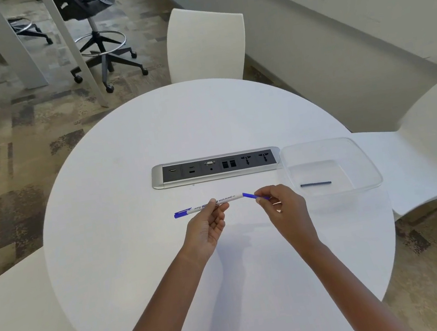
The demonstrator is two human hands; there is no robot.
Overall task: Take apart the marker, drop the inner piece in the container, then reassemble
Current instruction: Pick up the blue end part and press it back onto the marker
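Observation:
A white whiteboard marker barrel [226,198] with a blue cap on its left end is held level above the round white table [126,165]. My left hand [207,228] pinches the barrel near its middle. A blue end piece [250,196] touches the barrel's right end, and my right hand [283,206] grips it by the fingertips. To the right stands a clear plastic container [364,160]. A thin dark inner piece [315,184] lies flat on its bottom.
A silver and black socket panel [216,168] is set into the table just behind my hands. White chairs stand at the far side [205,45], at the right [434,138] and at the near left [17,323]. A black office chair [105,40] stands beyond on the carpet.

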